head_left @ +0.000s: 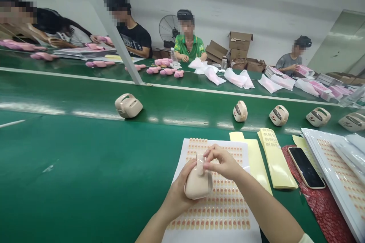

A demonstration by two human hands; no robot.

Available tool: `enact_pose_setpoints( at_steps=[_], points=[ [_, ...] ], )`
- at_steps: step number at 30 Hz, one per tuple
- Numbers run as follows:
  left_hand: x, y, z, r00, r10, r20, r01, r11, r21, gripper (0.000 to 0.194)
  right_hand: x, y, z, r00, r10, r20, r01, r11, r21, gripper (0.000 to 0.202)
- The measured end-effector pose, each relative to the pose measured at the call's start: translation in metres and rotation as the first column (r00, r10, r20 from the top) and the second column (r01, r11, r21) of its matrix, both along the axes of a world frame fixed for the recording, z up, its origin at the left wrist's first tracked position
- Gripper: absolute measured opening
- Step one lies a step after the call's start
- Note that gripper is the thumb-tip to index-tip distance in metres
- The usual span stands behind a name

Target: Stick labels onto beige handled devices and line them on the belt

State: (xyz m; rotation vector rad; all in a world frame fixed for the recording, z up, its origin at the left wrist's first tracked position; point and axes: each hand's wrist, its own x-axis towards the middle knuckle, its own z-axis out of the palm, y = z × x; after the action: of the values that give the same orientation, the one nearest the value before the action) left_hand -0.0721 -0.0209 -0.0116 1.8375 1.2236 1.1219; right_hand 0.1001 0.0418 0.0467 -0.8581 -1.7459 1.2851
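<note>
A cream, rounded device (pixel 198 185) with a handle on top is held over a white sheet of small orange-and-yellow stickers (pixel 228 212). My left hand (pixel 179 193) wraps round its left side and underside. Bent over the device from the right, my right hand (pixel 221 161) has its thumb and index finger at the handle; whatever is between these fingertips is too small to tell. The sticker sheet lies on the green table under both hands.
Several similar cream devices, one at the left (pixel 129 106), stand on the green belt (pixel 176 102). Yellow sticker strips (pixel 278 167), a phone (pixel 306 168) and more sticker sheets (pixel 336 174) lie at the right. Across the belt, people work among pink items (pixel 99 63) and white pouches (pixel 235 78).
</note>
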Motion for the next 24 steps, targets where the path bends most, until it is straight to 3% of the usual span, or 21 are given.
enact_pose_setpoints(
  at_steps=[3, 8, 16, 20, 24],
  points=[
    [0.001, 0.006, -0.006, 0.994, -0.086, -0.073, 0.093, 0.99, 0.102, 0.079, 0.002, -0.017, 0.004, 0.999, -0.041, 0.036, 0.041, 0.999, 0.026, 0.02],
    [0.006, 0.01, -0.01, 0.985, -0.128, -0.116, 0.151, 0.963, 0.223, 0.084, 0.006, -0.022, -0.001, 0.996, -0.092, 0.016, 0.091, 0.995, 0.046, 0.02],
    [0.012, 0.004, 0.001, 0.985, -0.142, -0.099, 0.157, 0.974, 0.161, 0.086, 0.009, -0.029, -0.003, 0.991, -0.13, 0.017, 0.127, 0.985, 0.119, 0.016],
    [0.015, 0.002, 0.004, 0.986, -0.14, -0.094, 0.152, 0.979, 0.138, 0.086, 0.012, -0.03, -0.007, 0.986, -0.155, 0.061, 0.131, 0.947, 0.292, 0.015],
    [0.017, 0.001, 0.005, 0.983, -0.143, -0.111, 0.156, 0.981, 0.118, 0.087, 0.018, -0.032, -0.005, 0.971, -0.185, 0.152, 0.075, 0.838, 0.541, 0.014]
  ],
)
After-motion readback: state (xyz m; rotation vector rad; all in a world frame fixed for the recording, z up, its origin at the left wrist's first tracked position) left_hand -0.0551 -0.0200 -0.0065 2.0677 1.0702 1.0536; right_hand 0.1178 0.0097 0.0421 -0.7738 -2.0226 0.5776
